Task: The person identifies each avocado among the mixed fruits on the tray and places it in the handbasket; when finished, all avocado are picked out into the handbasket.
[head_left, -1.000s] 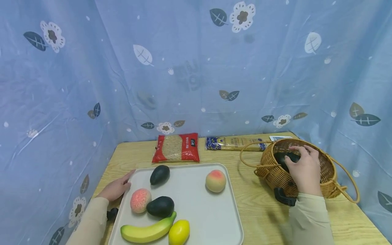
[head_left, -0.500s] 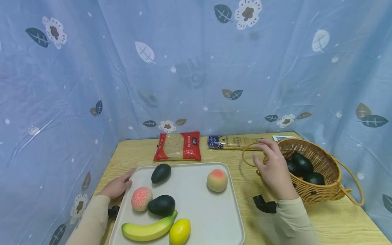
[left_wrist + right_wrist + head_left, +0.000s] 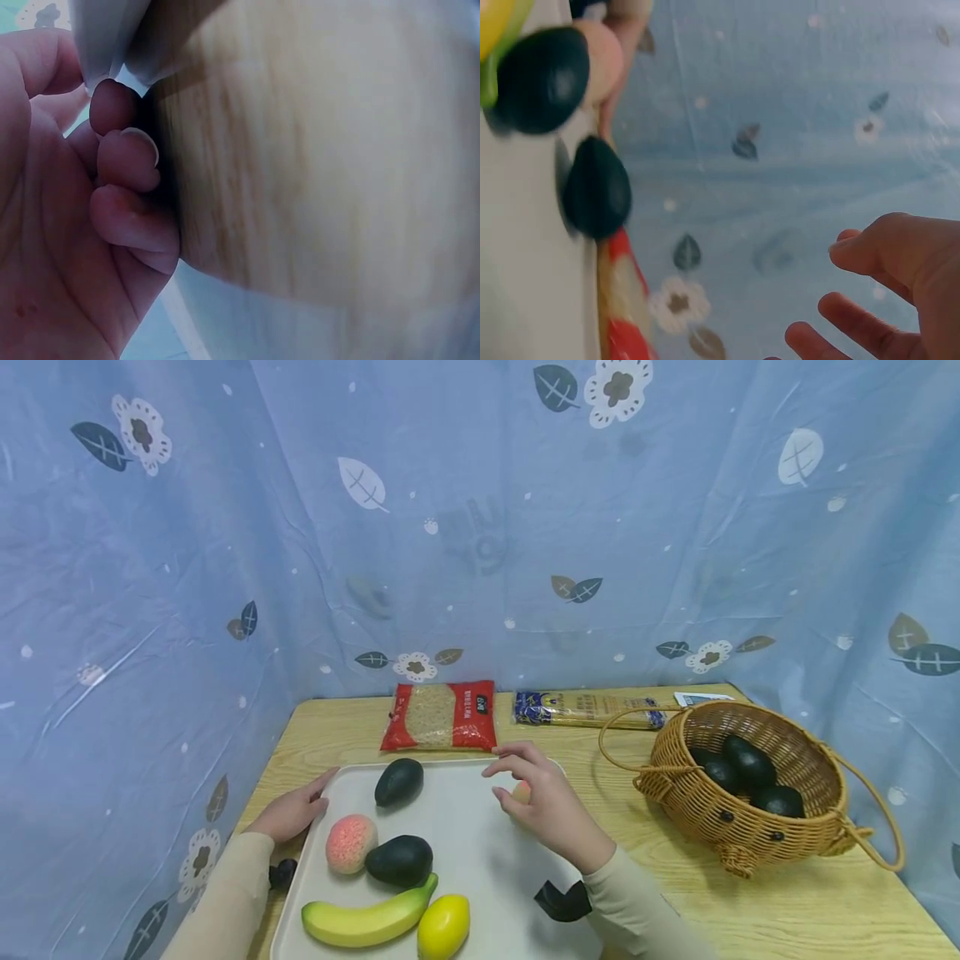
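Note:
My left hand (image 3: 291, 814) is at the left edge of the white tray (image 3: 480, 893); in the left wrist view its thumb meets the rim and its curled fingers (image 3: 124, 161) lie against it. My right hand (image 3: 551, 806) hovers above the tray's right side, thumb and fingers spread, nothing between them. Behind it, a smooth peach (image 3: 522, 792) is mostly hidden. Also on the tray are two dark avocados (image 3: 399, 782), a pink rough-skinned peach (image 3: 351, 843), a banana (image 3: 367, 922) and a lemon (image 3: 443, 927). The right wrist view shows an avocado (image 3: 598, 187) beyond the open fingers.
A wicker basket (image 3: 675, 810) with two loop handles stands at the right, holding several avocados (image 3: 750, 764). Behind the tray lie a red pasta bag (image 3: 438, 717) and a long yellow-and-blue packet (image 3: 588, 708). A blue patterned curtain (image 3: 480, 527) encloses the wooden table (image 3: 847, 902).
My right hand has let go of an avocado in the basket, then moved left over the tray to the smooth peach. My left hand stays at the tray's edge.

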### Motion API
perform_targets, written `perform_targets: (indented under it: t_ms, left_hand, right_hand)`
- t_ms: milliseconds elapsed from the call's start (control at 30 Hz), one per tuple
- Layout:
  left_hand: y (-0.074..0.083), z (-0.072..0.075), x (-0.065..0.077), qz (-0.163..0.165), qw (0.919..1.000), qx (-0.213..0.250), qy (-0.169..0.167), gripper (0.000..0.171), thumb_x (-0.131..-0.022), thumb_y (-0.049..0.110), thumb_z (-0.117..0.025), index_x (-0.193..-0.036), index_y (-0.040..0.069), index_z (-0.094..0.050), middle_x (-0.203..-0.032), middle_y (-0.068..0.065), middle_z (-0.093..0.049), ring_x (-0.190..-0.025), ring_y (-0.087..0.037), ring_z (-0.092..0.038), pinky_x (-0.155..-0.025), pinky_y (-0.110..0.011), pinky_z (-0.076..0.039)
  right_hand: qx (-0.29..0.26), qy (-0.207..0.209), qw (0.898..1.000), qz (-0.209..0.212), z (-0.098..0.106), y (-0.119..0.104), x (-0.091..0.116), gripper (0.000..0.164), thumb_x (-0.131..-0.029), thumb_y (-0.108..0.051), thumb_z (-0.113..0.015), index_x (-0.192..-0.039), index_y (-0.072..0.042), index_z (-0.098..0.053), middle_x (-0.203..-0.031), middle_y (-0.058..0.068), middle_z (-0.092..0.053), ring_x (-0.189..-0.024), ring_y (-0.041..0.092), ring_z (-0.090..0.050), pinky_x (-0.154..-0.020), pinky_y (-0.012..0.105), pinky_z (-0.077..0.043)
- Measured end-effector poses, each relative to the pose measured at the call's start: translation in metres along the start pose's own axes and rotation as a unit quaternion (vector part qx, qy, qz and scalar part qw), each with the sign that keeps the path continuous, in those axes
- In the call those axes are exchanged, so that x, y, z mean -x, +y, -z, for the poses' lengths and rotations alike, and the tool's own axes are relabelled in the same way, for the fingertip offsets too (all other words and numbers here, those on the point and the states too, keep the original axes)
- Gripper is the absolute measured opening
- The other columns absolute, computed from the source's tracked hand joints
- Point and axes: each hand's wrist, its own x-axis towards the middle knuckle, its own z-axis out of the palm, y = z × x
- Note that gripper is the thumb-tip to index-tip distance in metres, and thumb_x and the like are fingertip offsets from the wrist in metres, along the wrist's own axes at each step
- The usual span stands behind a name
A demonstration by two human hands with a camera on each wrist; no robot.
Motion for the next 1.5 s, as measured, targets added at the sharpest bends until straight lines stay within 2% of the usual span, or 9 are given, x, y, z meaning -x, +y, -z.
perform_targets:
  t_ms: [200,367,533,733,933,1067,1267,1500]
  left_hand:
    - [0.001,0.003,-0.001,-0.01,0.9999,-0.011,0.002,0.065,-0.111,0.028,-0.048,-0.168,0.013,-0.021,-0.159,-0.032,-0.039,-0.14,-0.059,-0.041,-0.111,-0.075,-0.032]
    - [0.002,0.003,0.002,-0.018,0.9997,-0.013,0.005,0.065,-0.111,0.027,-0.048,-0.168,0.013,-0.022,-0.158,-0.032,-0.041,-0.138,-0.059,-0.043,-0.11,-0.075,-0.034]
    - [-0.002,0.0,0.0,-0.019,0.9996,-0.017,0.008,0.064,-0.111,0.026,-0.049,-0.168,0.013,-0.022,-0.159,-0.031,-0.04,-0.139,-0.058,-0.043,-0.11,-0.074,-0.034]
    - [-0.003,-0.001,0.0,-0.026,0.9993,-0.022,0.014,0.064,-0.111,0.026,-0.049,-0.168,0.011,-0.024,-0.158,-0.031,-0.04,-0.138,-0.058,-0.044,-0.109,-0.074,-0.035]
    - [-0.003,-0.001,0.0,-0.033,0.9988,-0.033,0.019,0.063,-0.11,0.025,-0.049,-0.167,0.011,-0.026,-0.155,-0.032,-0.045,-0.134,-0.057,-0.049,-0.107,-0.073,-0.038]
    - [0.0,0.001,0.002,-0.023,0.9993,-0.022,0.017,0.063,-0.11,0.025,-0.049,-0.167,0.011,-0.026,-0.155,-0.032,-0.044,-0.135,-0.058,-0.047,-0.108,-0.074,-0.037]
    - [0.002,0.002,0.002,-0.018,0.9995,-0.021,0.016,0.063,-0.11,0.025,-0.049,-0.167,0.012,-0.026,-0.154,-0.032,-0.045,-0.135,-0.058,-0.048,-0.108,-0.074,-0.037]
    - [0.002,0.001,0.002,-0.02,0.9992,-0.03,0.015,0.063,-0.11,0.025,-0.049,-0.167,0.012,-0.025,-0.155,-0.032,-0.045,-0.135,-0.058,-0.047,-0.107,-0.075,-0.037]
  right_hand:
    - [-0.007,-0.071,0.997,0.017,-0.024,-0.01,-0.011,0.024,-0.093,-0.004,-0.079,-0.112,-0.017,-0.074,-0.136,0.004,-0.06,-0.119,0.021,-0.063,-0.097,0.037,-0.058]
    - [0.001,-0.157,0.987,0.041,-0.044,-0.018,-0.021,0.022,-0.096,-0.01,-0.078,-0.116,-0.019,-0.074,-0.136,0.004,-0.06,-0.123,0.019,-0.061,-0.103,0.032,-0.054]
    - [0.025,-0.24,0.966,0.09,-0.067,-0.024,-0.03,0.023,-0.097,-0.015,-0.078,-0.119,-0.019,-0.074,-0.136,0.001,-0.06,-0.125,0.012,-0.058,-0.109,0.025,-0.046]
    - [0.029,-0.312,0.941,0.127,-0.093,-0.022,-0.037,0.024,-0.098,-0.02,-0.078,-0.121,-0.021,-0.074,-0.133,-0.005,-0.063,-0.124,0.005,-0.058,-0.109,0.019,-0.043]
    - [0.006,-0.392,0.907,0.155,-0.111,-0.014,-0.042,0.026,-0.101,-0.025,-0.074,-0.126,-0.022,-0.073,-0.135,-0.009,-0.063,-0.127,0.001,-0.054,-0.113,0.019,-0.038]
    - [0.014,-0.408,0.897,0.168,-0.118,-0.009,-0.044,0.025,-0.102,-0.025,-0.073,-0.126,-0.023,-0.074,-0.141,-0.006,-0.06,-0.131,0.003,-0.051,-0.115,0.02,-0.035]
    - [0.012,-0.415,0.896,0.155,-0.124,0.001,-0.044,0.028,-0.1,-0.021,-0.075,-0.128,-0.025,-0.073,-0.151,0.0,-0.051,-0.136,0.006,-0.048,-0.117,0.021,-0.034]
    - [0.008,-0.425,0.894,0.142,-0.128,0.008,-0.043,0.038,-0.099,-0.017,-0.076,-0.134,-0.029,-0.069,-0.155,0.001,-0.046,-0.134,0.006,-0.051,-0.112,0.021,-0.04]
